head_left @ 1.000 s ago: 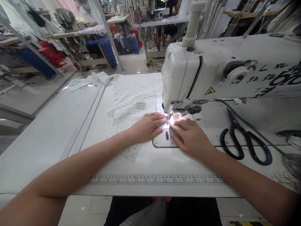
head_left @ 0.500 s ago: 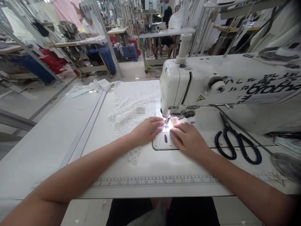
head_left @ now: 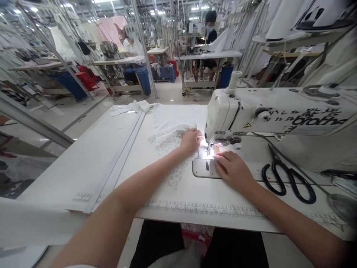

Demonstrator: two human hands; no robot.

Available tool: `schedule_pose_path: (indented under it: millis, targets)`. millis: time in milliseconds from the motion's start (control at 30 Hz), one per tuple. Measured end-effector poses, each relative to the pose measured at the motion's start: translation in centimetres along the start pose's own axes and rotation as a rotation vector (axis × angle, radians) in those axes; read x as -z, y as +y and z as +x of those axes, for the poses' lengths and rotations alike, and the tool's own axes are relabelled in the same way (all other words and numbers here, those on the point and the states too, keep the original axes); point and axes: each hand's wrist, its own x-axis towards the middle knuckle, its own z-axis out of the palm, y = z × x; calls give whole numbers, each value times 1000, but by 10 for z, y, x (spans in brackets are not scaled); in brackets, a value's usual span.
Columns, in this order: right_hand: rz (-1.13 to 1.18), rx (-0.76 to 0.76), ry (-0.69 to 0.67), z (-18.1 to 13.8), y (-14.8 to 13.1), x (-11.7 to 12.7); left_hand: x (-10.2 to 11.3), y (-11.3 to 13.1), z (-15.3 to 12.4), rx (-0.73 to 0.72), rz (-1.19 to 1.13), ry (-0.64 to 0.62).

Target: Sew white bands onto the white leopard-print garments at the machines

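A white sewing machine (head_left: 279,113) stands on the white table (head_left: 83,163). Pale patterned fabric (head_left: 167,137) lies flat to the left of the needle, with a small sewn label (head_left: 180,133) on it. My left hand (head_left: 191,140) lies flat on the fabric just left of the lit needle area (head_left: 208,149), fingers stretched out. On the metal needle plate (head_left: 203,169) rests my right hand (head_left: 232,169), fingers extended and pressing the fabric edge toward the presser foot. Neither hand grips anything.
Black scissors (head_left: 287,178) lie on the machine bed to the right. A printed ruler (head_left: 206,208) runs along the table's front edge. White cloth scraps (head_left: 134,107) sit at the far edge. Other workstations and seated people (head_left: 209,28) are behind.
My left hand has slid forward along the fabric, past the needle toward the label. The head has lifted, showing more of the room. My right hand stays by the needle plate.
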Motion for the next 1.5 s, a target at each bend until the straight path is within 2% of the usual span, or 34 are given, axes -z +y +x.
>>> schedule_pose_path:
  millis: [67, 133, 167, 200, 233, 267, 333, 367, 433, 500, 533, 600, 633, 667, 733, 800, 933, 1033, 1133, 1300, 1400, 1500]
  targets:
    - [75, 52, -16, -2, -8, 4, 27, -13, -21, -25, -24, -127]
    - [163, 92, -44, 0, -19, 7, 64, -40, -52, -55, -53, -319]
    - [197, 112, -57, 3, -25, 7, 85, -58, -71, -59, -60, -423]
    - [219, 135, -72, 9, -30, 6, 108, -78, -91, -44, -78, -621]
    - [224, 156, -89, 16, -35, 4, 130, -99, -111, 21, -67, -737]
    - [212, 174, -112, 24, -40, 1, 152, -119, -130, 138, -15, -802]
    - [151, 178, -177, 40, -52, -11, 191, -151, -161, 346, 123, -802]
    - [117, 158, -219, 46, -59, -19, 205, -160, -172, 465, 259, -703]
    - [83, 115, -310, 48, -81, -33, 219, -164, -181, 619, 549, -399]
    - [102, 107, -388, 39, -108, -41, 206, -148, -174, 639, 734, -149]
    - [122, 118, -419, 31, -120, -41, 190, -135, -167, 568, 730, -115]
    - [152, 138, -462, 13, -136, -35, 144, -104, -149, 372, 616, -169]
    - [152, 130, -469, 4, -137, -30, 118, -88, -140, 186, 468, -190]
    - [139, 112, -468, -3, -133, -24, 93, -73, -132, 85, 367, -217]
    - [78, 57, -440, -15, -113, -11, 52, -48, -116, -3, 299, -220]
    - [-2, 28, -406, -21, -87, 1, 28, -34, -99, -56, 301, -210]
    - [-105, 42, -379, -21, -44, 16, 16, -29, -63, -163, 306, -203]
    - [-126, 40, -359, -16, -29, 18, 15, -34, -40, -204, 311, -198]
    - [-115, 23, -325, -14, -23, 17, 14, -36, -29, -220, 306, -186]
    - [-59, -25, -268, -16, -19, 16, 15, -21, -41, -288, 255, -60]
    - [-48, -45, -251, -17, -18, 16, 11, -7, -55, -387, 139, -127]
    - [-43, -59, -240, -17, -17, 16, 7, 0, -62, -400, 70, -182]
